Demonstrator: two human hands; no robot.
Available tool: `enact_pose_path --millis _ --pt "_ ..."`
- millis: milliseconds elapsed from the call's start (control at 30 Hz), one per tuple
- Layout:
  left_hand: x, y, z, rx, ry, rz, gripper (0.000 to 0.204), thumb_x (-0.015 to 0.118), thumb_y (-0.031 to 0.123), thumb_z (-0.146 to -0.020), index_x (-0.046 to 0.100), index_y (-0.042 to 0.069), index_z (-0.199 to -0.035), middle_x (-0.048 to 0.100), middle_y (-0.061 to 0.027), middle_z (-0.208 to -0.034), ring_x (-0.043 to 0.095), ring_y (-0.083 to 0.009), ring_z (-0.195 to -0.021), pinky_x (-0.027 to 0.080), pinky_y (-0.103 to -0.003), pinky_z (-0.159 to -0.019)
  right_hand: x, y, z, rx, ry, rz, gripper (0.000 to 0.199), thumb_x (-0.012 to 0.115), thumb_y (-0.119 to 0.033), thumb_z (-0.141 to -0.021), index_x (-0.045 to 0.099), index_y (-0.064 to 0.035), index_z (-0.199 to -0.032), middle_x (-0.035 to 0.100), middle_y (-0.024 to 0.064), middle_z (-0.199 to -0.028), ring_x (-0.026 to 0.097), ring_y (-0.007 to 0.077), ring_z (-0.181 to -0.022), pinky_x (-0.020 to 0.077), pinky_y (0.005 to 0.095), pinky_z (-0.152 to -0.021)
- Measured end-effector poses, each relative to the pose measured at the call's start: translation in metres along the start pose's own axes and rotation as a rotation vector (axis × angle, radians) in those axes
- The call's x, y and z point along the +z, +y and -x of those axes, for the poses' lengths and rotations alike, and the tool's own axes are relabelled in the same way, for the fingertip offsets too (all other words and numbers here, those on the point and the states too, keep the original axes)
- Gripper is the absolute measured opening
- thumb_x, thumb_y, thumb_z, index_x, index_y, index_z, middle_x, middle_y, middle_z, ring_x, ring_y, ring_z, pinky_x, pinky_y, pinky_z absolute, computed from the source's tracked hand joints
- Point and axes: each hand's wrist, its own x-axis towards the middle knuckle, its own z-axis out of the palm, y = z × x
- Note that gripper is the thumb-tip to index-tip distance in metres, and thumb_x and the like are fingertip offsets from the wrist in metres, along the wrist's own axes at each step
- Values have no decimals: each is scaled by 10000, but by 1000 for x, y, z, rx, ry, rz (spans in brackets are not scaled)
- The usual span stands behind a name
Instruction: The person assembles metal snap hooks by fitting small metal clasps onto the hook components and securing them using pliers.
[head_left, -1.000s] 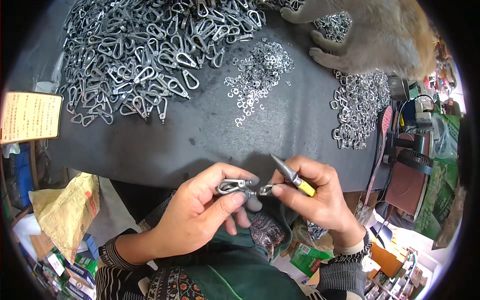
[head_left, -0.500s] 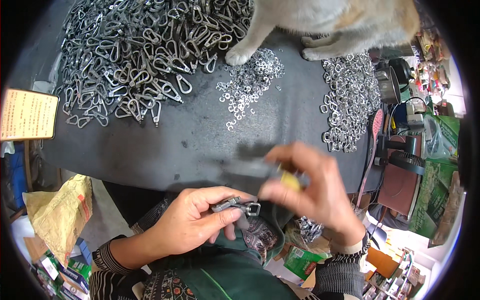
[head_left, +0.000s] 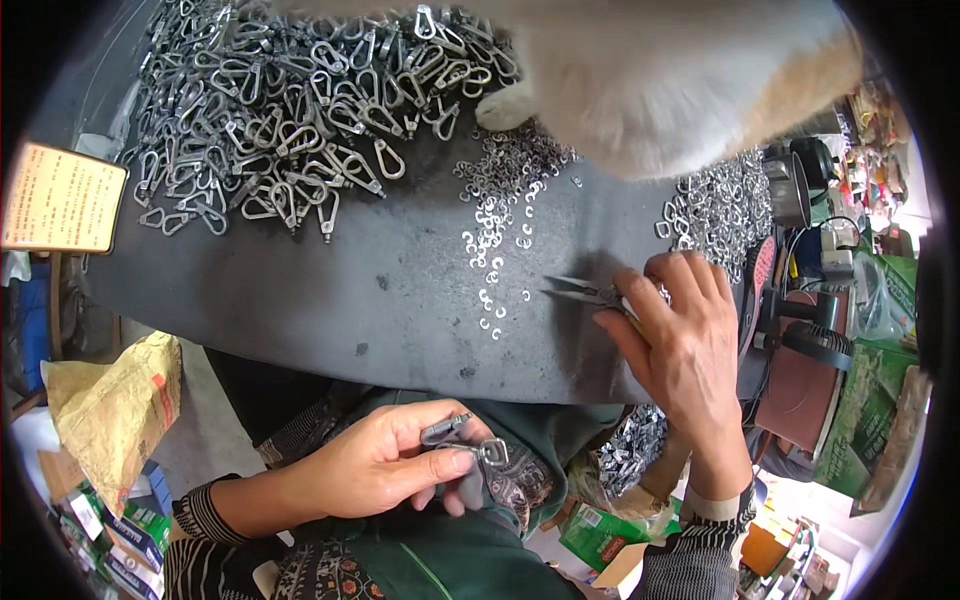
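Observation:
My left hand (head_left: 385, 470) is closed around a metal snap hook (head_left: 445, 430) just off the table's near edge. A small squarish metal ring (head_left: 495, 452) sticks out at the hook's right end, beside my thumb. Over the table to the right, my right hand (head_left: 690, 345) grips pliers (head_left: 582, 291) with the jaws parted and pointing left. Their handles are mostly hidden under my fingers. Left of the jaw tips lie small C-shaped metal rings (head_left: 488, 235), several strayed toward the near edge. Behind my right hand is a pile of metal D-rings (head_left: 725, 205).
A large heap of metal snap hooks (head_left: 290, 120) covers the table's far left. A white and orange cat (head_left: 680, 90) stands over the far side, one paw by the C-rings. A lit phone (head_left: 65, 200) is at the left edge; a pink hairbrush (head_left: 760, 275) lies at right.
My right hand has swung away from the left hand, up and right over the table with the pliers. The cat's body has come nearer. More C-rings lie strung toward the near edge.

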Motion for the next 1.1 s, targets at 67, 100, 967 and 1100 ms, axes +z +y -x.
enact_pose_path --millis 67,100,967,1100 --pt "1 -12 -3 5 17 -40 240 569 163 -1020 620 24 -1208 672 0 -931 612 -30 -796 456 -185 -607 1 -3 8 32 21 12 304 778 -233 -749 636 -71 -964 522 83 -892 527 260 -837 414 397 -735" --pt "0 -15 -5 8 32 -81 242 580 166 -1016 623 33 -1213 671 2 -928 599 -19 -805 450 -184 -606 1 -6 10 34 20 13 304 778 -233 -749 636 -71 -964 522 83 -892 527 260 -837 414 397 -735" --pt "4 -11 1 21 143 -113 239 673 181 -968 675 14 -1138 636 52 -827 495 -2 -673 404 -183 -601 17 6 4 -128 69 13 287 782 -257 -740 633 -80 -911 513 41 -799 531 217 -744 409 356 -636" --pt "9 -4 9 41 250 -166 195 682 83 -938 683 20 -1122 682 15 -935 494 -18 -669 412 -179 -602 8 -3 2 -158 88 -65 306 789 -264 -733 634 -78 -920 532 51 -810 546 225 -739 429 364 -645"
